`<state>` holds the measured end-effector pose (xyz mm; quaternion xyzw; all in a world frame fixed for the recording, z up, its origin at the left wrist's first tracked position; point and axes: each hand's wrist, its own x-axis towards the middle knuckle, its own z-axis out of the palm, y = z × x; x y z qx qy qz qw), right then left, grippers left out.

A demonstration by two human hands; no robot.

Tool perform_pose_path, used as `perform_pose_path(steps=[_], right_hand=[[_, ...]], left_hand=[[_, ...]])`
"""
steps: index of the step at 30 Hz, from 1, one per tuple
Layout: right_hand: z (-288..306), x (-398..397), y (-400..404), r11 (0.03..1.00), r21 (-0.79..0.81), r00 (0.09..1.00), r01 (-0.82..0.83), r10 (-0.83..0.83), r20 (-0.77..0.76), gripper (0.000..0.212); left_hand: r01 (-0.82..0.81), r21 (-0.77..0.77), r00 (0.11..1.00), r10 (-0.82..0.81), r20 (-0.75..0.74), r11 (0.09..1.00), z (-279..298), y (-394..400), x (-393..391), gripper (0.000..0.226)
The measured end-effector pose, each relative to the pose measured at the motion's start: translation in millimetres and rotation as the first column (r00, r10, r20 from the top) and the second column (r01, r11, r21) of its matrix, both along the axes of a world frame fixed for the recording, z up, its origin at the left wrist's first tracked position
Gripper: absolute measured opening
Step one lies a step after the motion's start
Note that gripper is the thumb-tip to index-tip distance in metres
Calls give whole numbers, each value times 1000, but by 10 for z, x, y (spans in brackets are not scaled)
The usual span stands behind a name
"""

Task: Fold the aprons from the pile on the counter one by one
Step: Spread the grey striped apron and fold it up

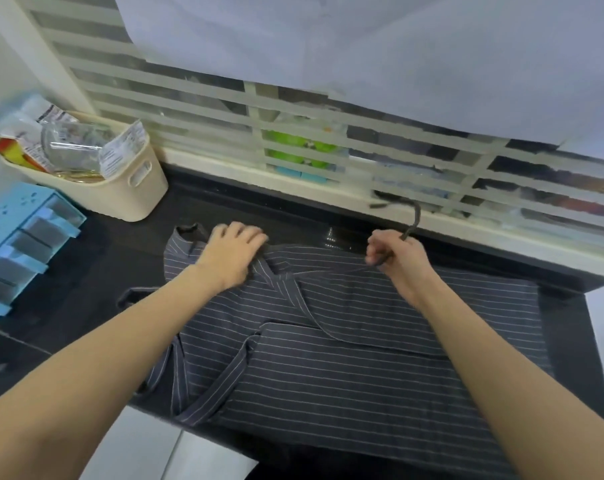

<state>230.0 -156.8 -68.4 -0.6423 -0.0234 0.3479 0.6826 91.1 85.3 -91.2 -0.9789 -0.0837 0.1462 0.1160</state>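
Head view: striped apron [345,341] spread flat on the dark counter [85,271], near edge draping off. Left hand [233,254] presses the far hem, fingers curled onto the cloth. Right hand [394,254] pinches a tie strap [413,216] — strap trails toward the window sill. Fabric looks light, limp, creases easily — best taken at corners and hems.

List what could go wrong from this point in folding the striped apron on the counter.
1. The right hand pinches a thin dark tie strap that trails up onto the window ledge; it may snag there.
2. The grey pinstriped cloth apron overhangs the front edge of the black stone counter and could slide off.
3. The left hand grips bunched fabric, so creases may get folded in.
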Motion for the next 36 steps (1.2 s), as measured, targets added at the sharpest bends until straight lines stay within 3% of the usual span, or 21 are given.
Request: perform_pose_path(steps=[3,7,9,11,12,13,15,17,18,20,22,24,25,27,30,32,34,36], right_hand=[[-148,-168,-100,924,-299,970,-239,243,-23,26],[-419,-186,-378,758,-642,989,-112,151,5,22],[-428,-219,-567,504,-853,955,-136,295,22,24],[-352,-319,-656,158,-974,851,-160,522,-55,31],[-308,-394,-629,30,-992,786,-119,614,-76,34],[-265,-442,-567,-21,-998,730,-51,682,-52,34],[-183,-531,-326,47,-997,612,66,787,78,28],[-138,-637,-38,214,-976,499,29,843,200,25],[-132,-711,102,282,-958,447,-47,864,233,23],[-153,-938,344,340,-909,329,-242,910,253,21],[-286,-1164,493,274,-892,180,-360,958,222,29],[-449,-1290,557,109,-920,86,-377,993,82,41],[-496,-1298,569,50,-929,80,-366,997,22,42],[-500,-1249,626,65,-933,141,-355,990,15,34],[-385,-1154,867,311,-896,318,-318,925,208,29],[-319,-1101,1143,482,-840,390,-249,844,369,28],[-260,-1076,1482,594,-768,419,-239,776,470,30],[-212,-1087,1821,561,-787,316,-257,818,481,43]], left_hand=[[214,-269,966,-243,-83,939,-122,-346,-89,56],[213,-184,945,-250,-210,960,-213,-357,-303,49],[214,-134,945,-240,-223,968,-207,-302,-410,50],[208,-109,933,-230,-277,972,-201,-265,-514,55],[202,-103,928,-224,-298,974,-195,-253,-590,58],[190,-107,935,-213,-282,976,-195,-254,-637,60],[117,-188,986,-136,-96,975,-197,-288,-724,53],[-39,-345,994,71,79,938,-212,-375,-809,40],[-137,-433,982,179,56,891,-219,-424,-845,38],[-291,-509,957,253,-144,810,-292,-505,-920,42],[-313,-529,947,218,-235,789,-363,-547,-981,37],[-304,-596,952,222,-208,743,-380,-493,-1035,29],[-307,-627,951,249,-181,716,-372,-442,-1055,27],[-324,-644,932,351,-91,693,-325,-281,-1112,27],[-422,-560,836,544,63,713,-290,67,-1230,34],[-580,-447,722,684,106,681,-257,258,-1300,38],[-730,-414,567,820,77,543,-248,419,-1355,41],[-803,-497,393,919,-27,329,-313,606,-1387,48]])
